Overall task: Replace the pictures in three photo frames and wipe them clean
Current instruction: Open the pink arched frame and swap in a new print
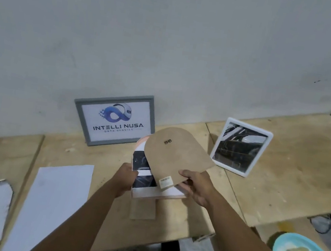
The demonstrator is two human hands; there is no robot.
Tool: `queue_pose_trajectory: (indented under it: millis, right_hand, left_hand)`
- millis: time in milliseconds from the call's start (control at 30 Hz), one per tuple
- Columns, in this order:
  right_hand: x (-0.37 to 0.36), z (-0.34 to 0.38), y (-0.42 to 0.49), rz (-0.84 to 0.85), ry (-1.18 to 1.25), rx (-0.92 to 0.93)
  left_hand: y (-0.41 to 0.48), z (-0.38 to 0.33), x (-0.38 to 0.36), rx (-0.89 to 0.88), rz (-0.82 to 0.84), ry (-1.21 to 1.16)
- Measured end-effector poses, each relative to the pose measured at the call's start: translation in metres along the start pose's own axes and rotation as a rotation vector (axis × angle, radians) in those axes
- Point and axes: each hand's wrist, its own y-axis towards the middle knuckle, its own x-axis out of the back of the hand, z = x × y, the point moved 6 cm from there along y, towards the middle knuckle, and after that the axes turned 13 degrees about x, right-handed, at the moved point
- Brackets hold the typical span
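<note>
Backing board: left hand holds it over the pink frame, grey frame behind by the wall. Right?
Wrong hand. In the head view the right hand holds the backing board; the left hand grips the pink frame. The rest stands: the board is over the pink frame, and the grey frame is behind by the wall.

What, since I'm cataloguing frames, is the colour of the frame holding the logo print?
Grey; the frame shows best in the head view.
</note>
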Motion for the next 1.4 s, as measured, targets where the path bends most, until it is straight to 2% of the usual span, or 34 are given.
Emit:
queue_pose_trajectory:
  millis: [67, 167, 300, 467, 567, 733, 900, 1033, 1167, 1300, 1400]
  right_hand:
    - [-0.005, 0.01, 0.005, 0.025, 0.053, 0.003]
    - [0.001, 0.021, 0.017, -0.046, 0.073, -0.011]
    - [0.007, 0.032, 0.027, -0.032, -0.151, 0.065]
    - [0.022, 0.042, 0.034, -0.059, -0.16, 0.104]
    - [0.036, 0.045, 0.045, -0.113, -0.284, 0.12]
    - [0.046, 0.043, 0.065, 0.051, -0.619, 0.0]
    - [0.054, 0.039, 0.087, 0.053, -0.564, -0.049]
    - [0.062, 0.031, 0.098, 0.021, -0.633, -0.057]
    - [0.063, 0.012, 0.102, 0.07, -0.679, -0.114]
    - [0.059, 0.002, 0.11, 0.117, -0.827, -0.032]
    - [0.057, 0.001, 0.118, 0.204, -1.134, 0.078]
  left_hand:
    - [-0.004, 0.001, 0.006, 0.008, 0.02, -0.04]
    - [-0.006, 0.003, 0.01, 0.021, 0.04, -0.098]
    - [-0.007, 0.006, 0.004, 0.048, 0.052, -0.126]
    - [-0.002, 0.003, -0.006, 0.077, 0.057, -0.156]
    - [0.0, -0.002, -0.012, 0.095, 0.069, -0.178]
    - [0.011, -0.019, -0.022, 0.108, 0.089, -0.219]
    - [0.027, -0.03, -0.047, 0.129, 0.129, -0.211]
    - [0.041, -0.028, -0.063, 0.191, 0.146, -0.266]
    - [0.047, -0.025, -0.073, 0.24, 0.146, -0.3]
    - [0.058, -0.015, -0.072, 0.265, 0.126, -0.252]
    - [0.065, -0.007, -0.066, 0.269, 0.077, -0.19]
